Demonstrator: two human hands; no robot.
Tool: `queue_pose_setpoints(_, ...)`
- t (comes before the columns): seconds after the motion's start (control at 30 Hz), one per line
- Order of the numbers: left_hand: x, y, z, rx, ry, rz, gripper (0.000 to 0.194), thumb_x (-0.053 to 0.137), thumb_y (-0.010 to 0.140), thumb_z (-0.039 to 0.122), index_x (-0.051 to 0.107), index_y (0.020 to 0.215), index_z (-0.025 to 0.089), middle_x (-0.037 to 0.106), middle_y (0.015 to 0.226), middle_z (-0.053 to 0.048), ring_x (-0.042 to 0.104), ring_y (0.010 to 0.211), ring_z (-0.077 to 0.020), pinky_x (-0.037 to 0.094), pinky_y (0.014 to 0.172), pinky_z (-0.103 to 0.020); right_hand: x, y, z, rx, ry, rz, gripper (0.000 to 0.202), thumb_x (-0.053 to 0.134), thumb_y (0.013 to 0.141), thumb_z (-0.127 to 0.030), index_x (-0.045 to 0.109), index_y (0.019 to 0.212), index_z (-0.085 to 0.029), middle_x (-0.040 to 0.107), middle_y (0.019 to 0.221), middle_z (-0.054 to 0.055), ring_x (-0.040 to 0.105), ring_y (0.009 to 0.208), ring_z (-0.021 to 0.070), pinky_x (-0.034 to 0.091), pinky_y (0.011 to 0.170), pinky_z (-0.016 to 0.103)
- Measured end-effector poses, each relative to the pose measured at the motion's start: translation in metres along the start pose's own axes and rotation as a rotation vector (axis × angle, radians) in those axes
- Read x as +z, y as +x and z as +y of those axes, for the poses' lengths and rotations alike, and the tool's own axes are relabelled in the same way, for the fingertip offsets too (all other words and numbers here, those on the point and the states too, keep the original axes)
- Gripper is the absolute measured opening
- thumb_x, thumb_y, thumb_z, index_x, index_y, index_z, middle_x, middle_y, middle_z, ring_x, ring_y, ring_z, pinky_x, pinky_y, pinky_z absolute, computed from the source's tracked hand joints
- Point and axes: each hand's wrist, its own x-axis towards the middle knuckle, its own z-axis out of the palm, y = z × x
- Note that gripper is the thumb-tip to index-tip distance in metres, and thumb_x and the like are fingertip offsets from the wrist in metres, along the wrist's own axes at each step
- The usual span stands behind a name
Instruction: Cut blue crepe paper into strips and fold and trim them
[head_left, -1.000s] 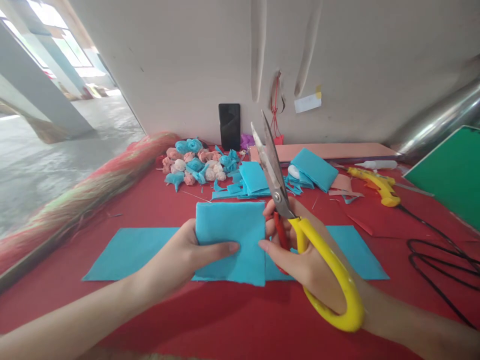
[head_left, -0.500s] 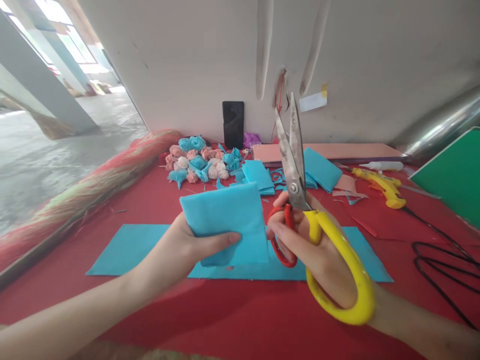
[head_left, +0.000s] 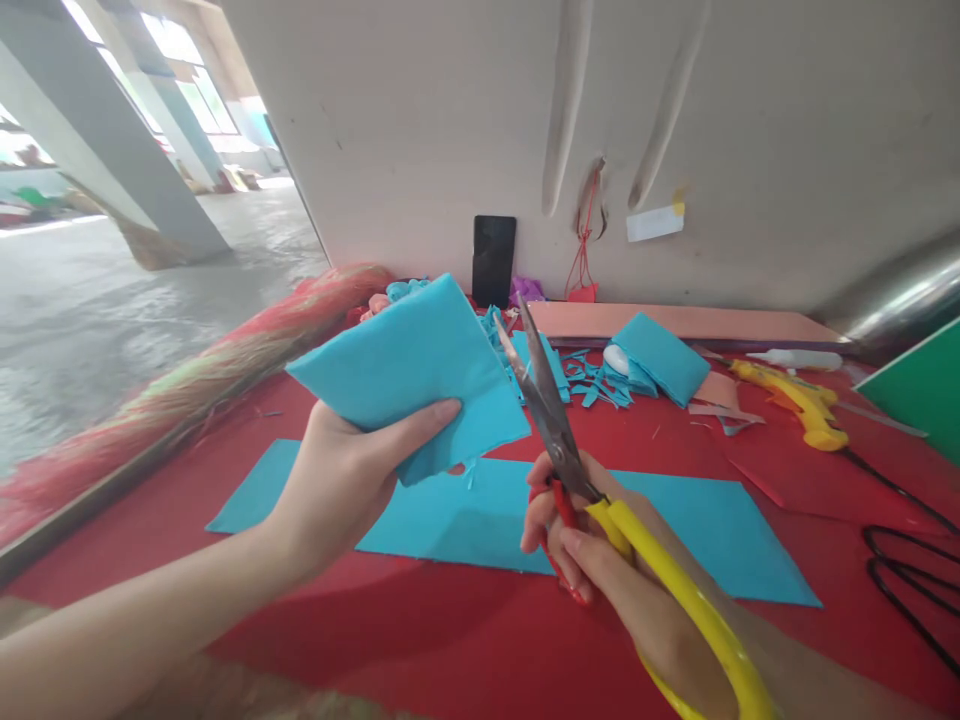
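My left hand (head_left: 352, 460) grips a folded piece of blue crepe paper (head_left: 427, 360), thumb on its near face and the fingers hidden behind. Held by my right hand (head_left: 600, 560) is a pair of scissors (head_left: 551, 420) with one red and one yellow handle loop. Its blades are slightly parted and point up and left, close to the paper's right edge; whether they touch it I cannot tell. Below both hands a long blue paper strip (head_left: 450, 530) lies flat on the red tabletop (head_left: 420, 640).
Behind lie blue scraps (head_left: 600, 385) and a folded blue stack (head_left: 660, 355). A black phone (head_left: 493, 260) leans on the wall. At right are a yellow glue gun (head_left: 795, 400) with a black cord (head_left: 900, 570) and a green board (head_left: 922, 385). Paper roses (head_left: 409, 290) are partly hidden.
The folded paper has risen and tilted in my left hand, now covering most of the roses. My right hand has lowered and turned the scissors leftward toward the paper's edge. The view has shifted left.
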Motion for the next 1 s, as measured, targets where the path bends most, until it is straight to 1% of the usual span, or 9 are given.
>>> queue_pose_setpoints(0.1,-0.0001,-0.0005,0.0001,0.001,-0.043,-0.01,0.033,0.078,0.063,0.008,0.067,0.094,0.013,0.073,0.078,-0.002,0.067,0.058,-0.0156,0.06,0.048,-0.024,0.0015,-0.0022,-0.0036,0.059,-0.038,-0.033,0.02,0.039,0.088,-0.017,0.046,0.105,-0.026,0.06,0.079,-0.001,0.04,0.047,0.007,0.034,0.044,0.02)
queue_pose_setpoints(0.23,-0.001,-0.0007,-0.001,-0.004,-0.092,-0.02,0.037,0.076,0.061,0.001,0.068,0.095,0.014,0.073,0.079,-0.001,0.066,0.056,-0.0133,0.058,0.046,-0.019,0.0055,-0.0037,-0.0081,0.087,-0.037,-0.001,0.015,0.042,0.088,-0.019,0.047,0.101,-0.024,0.059,0.074,-0.002,0.037,0.043,0.006,0.03,0.042,0.019)
queue_pose_setpoints(0.37,0.0005,-0.0006,-0.0006,-0.011,-0.142,-0.011,0.031,0.077,0.061,0.003,0.07,0.088,0.017,0.072,0.074,0.003,0.065,0.053,-0.011,0.057,0.043,-0.017,0.0065,-0.0039,-0.0077,0.057,-0.032,-0.001,0.013,0.041,0.09,-0.023,0.047,0.101,-0.023,0.059,0.073,-0.001,0.035,0.041,0.0055,0.029,0.04,0.02)
queue_pose_setpoints(0.43,0.0013,-0.0006,-0.0005,-0.01,-0.139,-0.001,0.031,0.079,0.06,0.003,0.07,0.086,0.017,0.072,0.073,0.004,0.064,0.052,-0.0106,0.057,0.042,-0.017,0.0059,-0.0034,-0.008,0.049,-0.047,-0.008,0.012,0.04,0.091,-0.024,0.047,0.1,-0.022,0.058,0.072,-0.001,0.035,0.041,0.0056,0.029,0.041,0.02)
queue_pose_setpoints(0.5,0.0014,-0.0005,-0.0012,-0.015,-0.106,0.01,0.034,0.079,0.06,0.005,0.07,0.09,0.017,0.072,0.076,0.003,0.065,0.054,-0.0117,0.057,0.043,-0.017,0.0054,-0.003,-0.0088,0.04,-0.069,-0.016,0.012,0.039,0.092,-0.024,0.047,0.1,-0.022,0.058,0.071,-0.001,0.035,0.042,0.0059,0.029,0.041,0.02)
queue_pose_setpoints(0.63,-0.0004,-0.0002,-0.0043,-0.018,-0.053,0.026,0.037,0.08,0.063,0.015,0.068,0.099,0.017,0.073,0.081,0.001,0.068,0.057,-0.014,0.057,0.043,-0.016,0.0047,-0.0039,-0.008,0.025,-0.08,-0.005,0.011,0.04,0.092,-0.026,0.047,0.098,-0.021,0.057,0.069,-0.001,0.036,0.042,0.006,0.029,0.04,0.02)
queue_pose_setpoints(0.83,-0.0028,-0.0008,-0.0065,-0.005,-0.016,-0.01,0.033,0.079,0.065,0.017,0.066,0.096,0.017,0.073,0.079,0.001,0.067,0.054,-0.0119,0.057,0.045,-0.016,0.0019,-0.0056,-0.0019,0.04,-0.096,-0.039,0.013,0.037,0.094,-0.024,0.047,0.101,-0.022,0.058,0.07,-0.001,0.039,0.043,0.0055,0.031,0.041,0.018)
queue_pose_setpoints(1.0,-0.0031,-0.0014,-0.0074,0.013,0.016,0.005,0.034,0.079,0.066,0.018,0.066,0.097,0.016,0.072,0.078,0.001,0.066,0.053,-0.0121,0.058,0.047,-0.018,0.0014,-0.0042,-0.0037,0.055,-0.093,-0.047,0.012,0.036,0.094,-0.024,0.047,0.1,-0.022,0.056,0.067,-0.002,0.04,0.044,0.006,0.033,0.04,0.017)
